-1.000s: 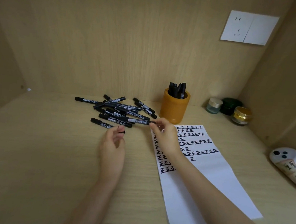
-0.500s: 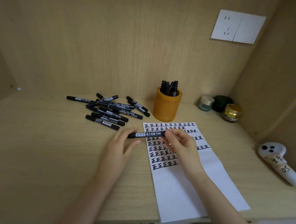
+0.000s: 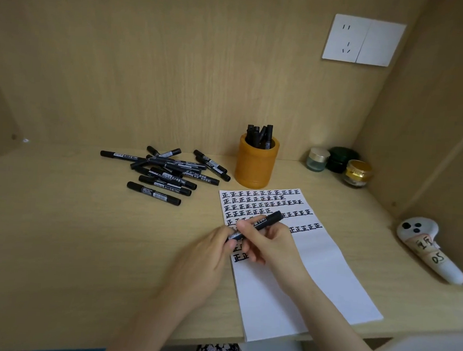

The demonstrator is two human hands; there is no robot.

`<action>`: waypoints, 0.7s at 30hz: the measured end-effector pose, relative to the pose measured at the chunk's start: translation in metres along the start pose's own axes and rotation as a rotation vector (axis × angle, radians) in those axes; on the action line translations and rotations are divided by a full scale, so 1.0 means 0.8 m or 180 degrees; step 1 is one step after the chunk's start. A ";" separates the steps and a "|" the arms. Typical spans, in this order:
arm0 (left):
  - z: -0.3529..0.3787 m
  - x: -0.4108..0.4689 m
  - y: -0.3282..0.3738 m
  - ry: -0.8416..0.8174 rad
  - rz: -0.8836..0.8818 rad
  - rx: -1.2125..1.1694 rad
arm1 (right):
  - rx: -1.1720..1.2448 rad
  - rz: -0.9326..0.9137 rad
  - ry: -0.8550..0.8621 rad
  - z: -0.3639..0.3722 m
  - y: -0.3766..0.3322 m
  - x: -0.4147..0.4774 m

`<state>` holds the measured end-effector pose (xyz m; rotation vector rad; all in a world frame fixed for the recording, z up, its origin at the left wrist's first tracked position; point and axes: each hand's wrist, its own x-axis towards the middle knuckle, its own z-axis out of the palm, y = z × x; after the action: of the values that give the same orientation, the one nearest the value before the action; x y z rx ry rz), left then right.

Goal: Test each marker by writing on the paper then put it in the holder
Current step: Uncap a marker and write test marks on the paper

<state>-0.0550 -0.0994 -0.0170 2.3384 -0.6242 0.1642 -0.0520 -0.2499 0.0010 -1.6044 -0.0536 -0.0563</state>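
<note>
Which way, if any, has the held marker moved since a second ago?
Yes. The marker moved from the pile rightward and nearer, over the paper.

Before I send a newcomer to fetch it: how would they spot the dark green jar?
Under the white wall socket, three small jars cluster in the back right corner of the desk. The green jar is the middle one, nearest the back wall. It alone is dark all over, unlike the clear jar left of it and the gold jar on its right.
</note>
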 end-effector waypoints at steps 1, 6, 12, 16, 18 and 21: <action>0.000 -0.001 0.001 -0.0012 -0.0006 -0.0027 | -0.0055 -0.0044 -0.0056 0.001 -0.001 -0.001; -0.002 -0.004 0.003 -0.0051 -0.0074 -0.0490 | -0.0035 -0.0209 -0.0232 -0.001 -0.005 -0.007; -0.002 -0.004 0.004 -0.0238 -0.0194 -0.1272 | 0.0125 -0.0340 -0.0249 -0.009 -0.004 -0.012; -0.006 -0.008 0.005 -0.0087 -0.0428 -0.1191 | 0.0412 -0.0196 0.0445 -0.028 -0.010 -0.009; -0.007 -0.011 0.000 -0.0047 -0.0526 -0.1116 | 0.0507 -0.0098 0.0754 -0.050 -0.011 -0.004; -0.005 -0.017 -0.006 -0.0197 -0.0638 -0.0972 | 0.0452 0.0120 0.1023 -0.079 -0.001 0.002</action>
<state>-0.0644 -0.0887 -0.0206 2.0984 -0.4083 -0.0903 -0.0510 -0.3127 0.0041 -1.4371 0.2173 -0.2744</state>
